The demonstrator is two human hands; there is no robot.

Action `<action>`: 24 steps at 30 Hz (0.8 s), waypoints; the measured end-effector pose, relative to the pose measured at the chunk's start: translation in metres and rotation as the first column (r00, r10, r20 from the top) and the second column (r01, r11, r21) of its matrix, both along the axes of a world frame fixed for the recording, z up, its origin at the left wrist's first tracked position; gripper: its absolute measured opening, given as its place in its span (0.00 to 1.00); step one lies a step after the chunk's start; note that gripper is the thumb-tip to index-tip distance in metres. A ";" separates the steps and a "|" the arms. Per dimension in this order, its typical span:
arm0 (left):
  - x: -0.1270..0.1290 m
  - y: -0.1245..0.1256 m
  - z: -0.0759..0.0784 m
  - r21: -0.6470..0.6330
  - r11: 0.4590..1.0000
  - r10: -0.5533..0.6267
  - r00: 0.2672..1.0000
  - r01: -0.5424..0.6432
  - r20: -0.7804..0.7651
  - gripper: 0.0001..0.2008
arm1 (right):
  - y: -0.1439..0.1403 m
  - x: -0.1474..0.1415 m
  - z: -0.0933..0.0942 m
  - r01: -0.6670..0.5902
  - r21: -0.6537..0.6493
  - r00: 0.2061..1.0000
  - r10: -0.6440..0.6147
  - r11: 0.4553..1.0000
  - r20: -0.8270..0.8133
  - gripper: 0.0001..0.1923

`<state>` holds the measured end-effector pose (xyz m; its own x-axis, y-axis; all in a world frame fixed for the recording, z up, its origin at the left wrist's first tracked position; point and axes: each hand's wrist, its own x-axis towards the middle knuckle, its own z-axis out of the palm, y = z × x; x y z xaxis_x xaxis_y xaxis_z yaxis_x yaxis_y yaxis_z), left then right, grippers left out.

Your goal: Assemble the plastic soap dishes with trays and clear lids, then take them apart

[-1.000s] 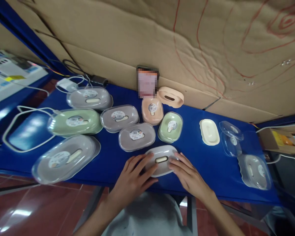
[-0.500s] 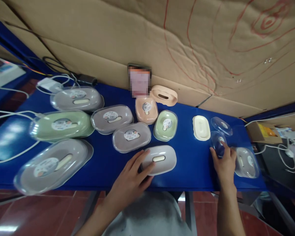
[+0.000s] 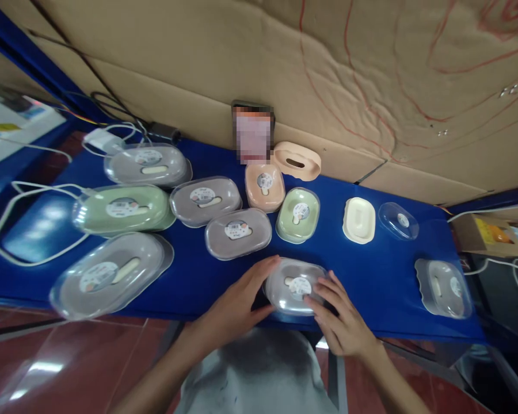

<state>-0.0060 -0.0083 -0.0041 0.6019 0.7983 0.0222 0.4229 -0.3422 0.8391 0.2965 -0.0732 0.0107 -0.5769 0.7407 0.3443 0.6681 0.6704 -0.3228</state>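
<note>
A grey oval soap dish (image 3: 274, 302) lies at the table's front edge, with a clear plastic lid (image 3: 300, 270) over it. The lid carries a round printed label. My left hand (image 3: 252, 293) grips the dish's left end, thumb in front and fingers behind. At the right end, my right hand (image 3: 339, 310) holds the lid, fingers over its top and side. Whether the lid is fully seated cannot be seen. Just behind are a lidded grey soap dish (image 3: 237, 233) and a lidded green soap dish (image 3: 300, 215).
Several lidded dishes, among them a long green one (image 3: 121, 210), fill the blue table's left side. A peach tray (image 3: 297, 158) leans by a pixelated screen (image 3: 254, 135) at the cardboard wall. Rightward lie a cream tray (image 3: 359, 221), a loose clear lid (image 3: 397, 221) and another lidded dish (image 3: 444, 287).
My right hand has brought a clear lid from the table's right side onto the grey dish. My left hand stays at the dish. The camera view has shifted slightly.
</note>
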 end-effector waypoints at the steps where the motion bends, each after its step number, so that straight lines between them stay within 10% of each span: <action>1: 0.000 0.000 0.001 0.013 1.000 0.008 1.000 -0.008 -0.001 0.52 | 0.007 -0.001 0.001 -0.033 0.004 0.999 0.033 0.999 0.023 0.34; 16: 0.004 0.000 0.004 0.066 0.994 0.087 0.996 -0.085 -0.029 0.55 | 0.034 -0.024 0.010 -0.052 -0.021 0.951 0.056 0.998 0.305 0.33; 24: 0.005 -0.014 0.002 0.371 0.926 0.105 0.993 -0.077 -0.058 0.44 | 0.044 0.010 -0.002 0.055 0.084 0.998 -0.058 0.995 0.036 0.31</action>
<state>-0.0010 -0.0220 -0.0024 0.5383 0.7943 0.2818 0.5236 -0.5772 0.6267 0.3063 -0.0297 0.0085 -0.5488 0.7425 0.3840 0.7165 0.6545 -0.2415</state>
